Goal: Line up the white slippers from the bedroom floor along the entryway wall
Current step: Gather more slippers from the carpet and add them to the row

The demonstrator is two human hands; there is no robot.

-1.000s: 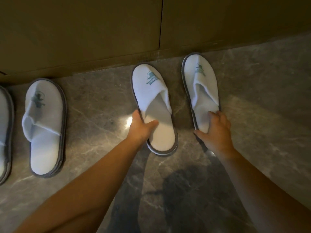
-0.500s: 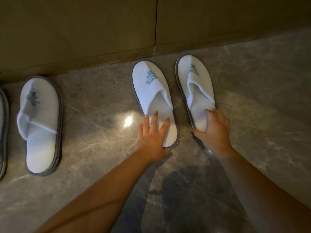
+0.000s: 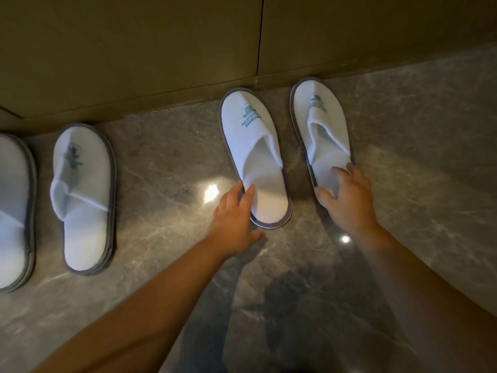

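Marble floor meets the wall. Left hand, fingers straight, touches one slipper; right hand, grip spread, rests on its mate. Best nudge both heels until toes sit level at the wall, parallel.

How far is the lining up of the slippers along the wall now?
Nearly done. Two slippers at left already sit toes to the wall. The left hand and right hand touch the heels of the last pair, both slightly angled; straightening remains.
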